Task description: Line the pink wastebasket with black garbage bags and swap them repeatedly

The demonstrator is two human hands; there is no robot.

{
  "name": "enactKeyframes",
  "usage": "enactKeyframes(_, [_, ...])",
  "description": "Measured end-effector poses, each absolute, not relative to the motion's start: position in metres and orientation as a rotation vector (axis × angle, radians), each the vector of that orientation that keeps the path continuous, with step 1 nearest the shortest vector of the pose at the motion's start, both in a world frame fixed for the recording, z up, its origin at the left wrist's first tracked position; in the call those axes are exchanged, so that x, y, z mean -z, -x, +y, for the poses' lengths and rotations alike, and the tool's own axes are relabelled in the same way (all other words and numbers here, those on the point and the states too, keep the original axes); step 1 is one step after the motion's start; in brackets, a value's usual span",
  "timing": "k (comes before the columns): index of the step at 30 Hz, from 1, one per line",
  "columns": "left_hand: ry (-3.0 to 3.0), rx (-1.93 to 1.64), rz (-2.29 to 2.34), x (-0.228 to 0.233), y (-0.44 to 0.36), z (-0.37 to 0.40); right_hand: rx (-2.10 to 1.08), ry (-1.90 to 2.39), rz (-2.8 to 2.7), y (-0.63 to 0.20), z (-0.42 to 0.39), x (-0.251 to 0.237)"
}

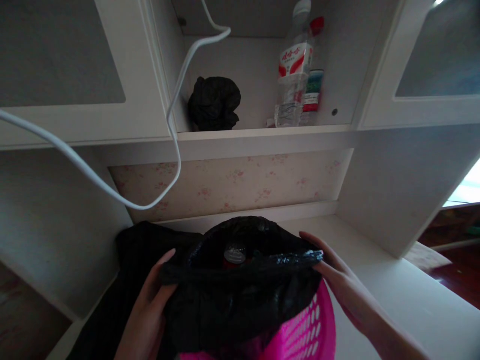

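Note:
A black plastic bag (243, 305) lines a pink plastic basket (328, 320), its top folded over the rim and gaping upward. My left hand (148, 305) grips the bag's edge on the left between thumb and fingers. On the other side, my right hand (333, 272) pinches the right corner of the bag's mouth. Inside the opening a can (235, 253) with a silvery top and some red shows; the rest of the contents is too dark to make out. The basket's left side is hidden behind the bag.
A white cable (127, 202) hangs in front of the cabinet. On the shelf (262, 134) above sit a crumpled black bundle (214, 103), a clear bottle (294, 75) and a red-capped bottle (314, 90). Dark cloth-like material (146, 245) lies to the left on the white surface (393, 295).

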State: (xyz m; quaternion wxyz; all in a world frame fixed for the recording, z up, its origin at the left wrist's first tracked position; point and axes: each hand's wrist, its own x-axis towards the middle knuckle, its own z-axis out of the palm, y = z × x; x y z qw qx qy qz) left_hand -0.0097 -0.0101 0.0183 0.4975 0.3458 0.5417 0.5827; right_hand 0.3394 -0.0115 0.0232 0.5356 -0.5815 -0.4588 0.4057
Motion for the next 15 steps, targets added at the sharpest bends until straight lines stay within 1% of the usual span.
enactKeyframes(3, [-1.046, -1.51, 1.276, -0.035, 0.004, 0.016, -0.887, 1.383, -1.202, -0.339, 0.018, -0.038])
enactKeyframes(8, [-1.339, -1.663, 1.191, -0.053, 0.004, 0.033, -0.719, 1.07, -1.382, -0.325, 0.027, -0.068])
enactKeyframes(10, [-1.364, -1.653, 1.064, -0.063, 0.0, 0.023, -0.786, 0.934, -1.48, -0.315, 0.018, -0.076])
enactKeyframes(12, [-1.423, -1.612, 0.925, -0.075, -0.009, 0.007, -0.918, 0.846, -1.623, -0.304, 0.01, -0.079])
enactKeyframes(14, [-1.522, -1.475, 0.765, -0.087, -0.02, -0.011, -0.992, 0.848, -1.821, -0.293, 0.007, -0.08])
enactKeyframes(15, [-1.58, -1.348, 0.668, -0.093, -0.025, -0.02, -0.963, 0.887, -1.926, -0.288, 0.007, -0.08])
